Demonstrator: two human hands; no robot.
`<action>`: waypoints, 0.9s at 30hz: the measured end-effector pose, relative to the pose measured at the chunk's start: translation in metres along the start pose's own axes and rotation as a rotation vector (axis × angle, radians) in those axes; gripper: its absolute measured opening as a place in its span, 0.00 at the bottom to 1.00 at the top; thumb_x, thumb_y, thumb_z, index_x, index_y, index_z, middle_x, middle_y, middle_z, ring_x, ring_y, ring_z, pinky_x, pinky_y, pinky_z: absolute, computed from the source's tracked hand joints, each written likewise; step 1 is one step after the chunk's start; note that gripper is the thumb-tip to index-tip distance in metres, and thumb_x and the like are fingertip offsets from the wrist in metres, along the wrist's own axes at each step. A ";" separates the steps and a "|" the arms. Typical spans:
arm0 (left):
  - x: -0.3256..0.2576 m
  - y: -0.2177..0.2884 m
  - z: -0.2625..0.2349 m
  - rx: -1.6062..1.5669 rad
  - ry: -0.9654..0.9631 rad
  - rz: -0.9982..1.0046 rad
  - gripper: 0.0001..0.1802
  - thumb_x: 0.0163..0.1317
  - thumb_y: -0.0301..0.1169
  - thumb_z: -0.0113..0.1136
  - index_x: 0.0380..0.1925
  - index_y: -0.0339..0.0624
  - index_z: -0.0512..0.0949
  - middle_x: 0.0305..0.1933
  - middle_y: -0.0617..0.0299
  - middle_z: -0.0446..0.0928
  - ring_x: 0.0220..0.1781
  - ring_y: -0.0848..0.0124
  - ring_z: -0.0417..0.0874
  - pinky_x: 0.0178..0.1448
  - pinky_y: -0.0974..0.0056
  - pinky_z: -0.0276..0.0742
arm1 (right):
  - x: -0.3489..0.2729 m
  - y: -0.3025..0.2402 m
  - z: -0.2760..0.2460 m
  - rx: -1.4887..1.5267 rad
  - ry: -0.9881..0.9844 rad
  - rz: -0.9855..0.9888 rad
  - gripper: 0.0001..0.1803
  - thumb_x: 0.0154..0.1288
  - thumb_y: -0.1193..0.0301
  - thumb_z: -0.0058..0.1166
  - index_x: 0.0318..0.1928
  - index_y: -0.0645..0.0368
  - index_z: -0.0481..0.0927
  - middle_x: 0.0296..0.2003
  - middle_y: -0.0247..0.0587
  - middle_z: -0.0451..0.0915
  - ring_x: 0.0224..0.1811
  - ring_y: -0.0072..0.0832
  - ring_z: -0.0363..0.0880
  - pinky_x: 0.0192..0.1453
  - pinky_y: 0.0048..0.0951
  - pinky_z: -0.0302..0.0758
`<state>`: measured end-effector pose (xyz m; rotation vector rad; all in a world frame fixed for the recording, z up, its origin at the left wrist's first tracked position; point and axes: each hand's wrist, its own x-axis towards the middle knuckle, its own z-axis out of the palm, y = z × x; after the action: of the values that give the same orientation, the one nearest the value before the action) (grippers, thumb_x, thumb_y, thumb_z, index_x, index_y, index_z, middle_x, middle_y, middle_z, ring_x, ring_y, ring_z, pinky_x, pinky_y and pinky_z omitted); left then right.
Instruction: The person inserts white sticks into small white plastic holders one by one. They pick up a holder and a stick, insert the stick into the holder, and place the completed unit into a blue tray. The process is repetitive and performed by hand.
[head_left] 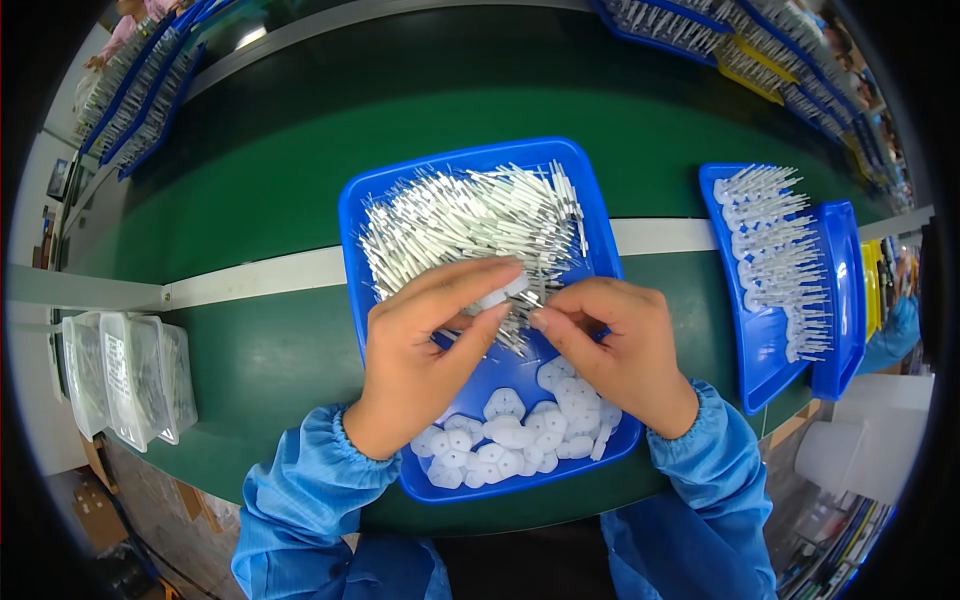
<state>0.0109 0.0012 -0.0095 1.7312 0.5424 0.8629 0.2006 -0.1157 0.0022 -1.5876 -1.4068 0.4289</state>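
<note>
- I see left fingers (455, 287) closed on a white piece (503, 292).
- Right fingers (588, 297) pinch tightly, perhaps on one thin rod (540, 304).
- Both are above the blue tray (603, 230).

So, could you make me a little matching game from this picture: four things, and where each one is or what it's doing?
1. Thin pale sticks
2. Loose flat white pieces
3. Clear boxes
4. Left hand

A. Near end of the middle blue tray
B. Holding a white piece
C. Heaped toward that tray's far end
D. Far left of the tray

Pairs: 1-C, 2-A, 3-D, 4-B
</note>
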 end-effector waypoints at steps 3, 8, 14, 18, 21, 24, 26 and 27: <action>-0.002 0.003 0.001 0.097 -0.040 0.013 0.26 0.67 0.16 0.73 0.64 0.45 0.90 0.46 0.53 0.90 0.40 0.69 0.91 0.44 0.66 0.90 | -0.002 -0.010 0.004 0.135 -0.058 0.189 0.06 0.72 0.71 0.75 0.42 0.60 0.92 0.20 0.38 0.83 0.17 0.24 0.80 0.24 0.30 0.72; -0.004 0.003 -0.001 0.194 -0.037 0.050 0.28 0.64 0.17 0.75 0.64 0.45 0.90 0.39 0.53 0.90 0.32 0.67 0.88 0.39 0.64 0.85 | 0.002 -0.012 0.002 0.128 -0.112 0.267 0.05 0.74 0.70 0.73 0.41 0.59 0.92 0.21 0.38 0.85 0.19 0.25 0.82 0.25 0.30 0.72; -0.005 0.008 0.000 0.370 -0.037 0.135 0.27 0.62 0.15 0.75 0.62 0.41 0.91 0.36 0.53 0.90 0.32 0.69 0.89 0.39 0.65 0.83 | 0.005 -0.008 0.003 -0.357 0.017 -0.176 0.05 0.68 0.68 0.75 0.40 0.54 0.92 0.25 0.31 0.87 0.24 0.30 0.84 0.34 0.33 0.71; -0.006 0.009 0.002 0.433 -0.015 0.163 0.25 0.60 0.15 0.76 0.59 0.40 0.92 0.32 0.53 0.89 0.30 0.63 0.89 0.37 0.60 0.84 | 0.003 -0.010 0.007 -0.575 0.064 -0.333 0.05 0.66 0.69 0.75 0.39 0.52 0.91 0.25 0.28 0.85 0.24 0.28 0.82 0.34 0.34 0.69; -0.008 0.008 0.004 0.348 -0.003 0.089 0.25 0.60 0.16 0.77 0.59 0.40 0.92 0.32 0.53 0.89 0.30 0.64 0.89 0.37 0.61 0.84 | 0.006 -0.006 0.006 -0.518 0.063 -0.372 0.07 0.66 0.69 0.75 0.40 0.54 0.90 0.25 0.27 0.84 0.23 0.27 0.81 0.33 0.34 0.68; -0.008 0.012 0.005 0.338 -0.021 0.062 0.24 0.61 0.16 0.77 0.59 0.39 0.92 0.31 0.53 0.89 0.30 0.64 0.89 0.37 0.62 0.84 | 0.004 0.001 0.007 -0.477 0.045 -0.382 0.07 0.66 0.69 0.75 0.41 0.55 0.90 0.24 0.27 0.83 0.23 0.27 0.81 0.33 0.34 0.67; -0.010 0.012 0.002 0.367 -0.066 0.050 0.26 0.61 0.18 0.79 0.62 0.40 0.90 0.35 0.53 0.90 0.34 0.65 0.91 0.39 0.63 0.86 | 0.003 0.001 0.006 -0.487 0.035 -0.381 0.07 0.66 0.69 0.75 0.41 0.55 0.89 0.25 0.28 0.84 0.24 0.27 0.82 0.32 0.34 0.67; -0.010 0.012 0.000 0.382 -0.088 0.044 0.28 0.62 0.19 0.79 0.63 0.40 0.89 0.37 0.53 0.91 0.36 0.66 0.92 0.39 0.63 0.87 | 0.003 0.001 0.005 -0.492 0.029 -0.381 0.07 0.66 0.69 0.75 0.40 0.55 0.89 0.25 0.29 0.85 0.24 0.27 0.82 0.32 0.33 0.68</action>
<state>0.0042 -0.0102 -0.0007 2.1237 0.6425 0.7423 0.1978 -0.1107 -0.0004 -1.6339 -1.8383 -0.1818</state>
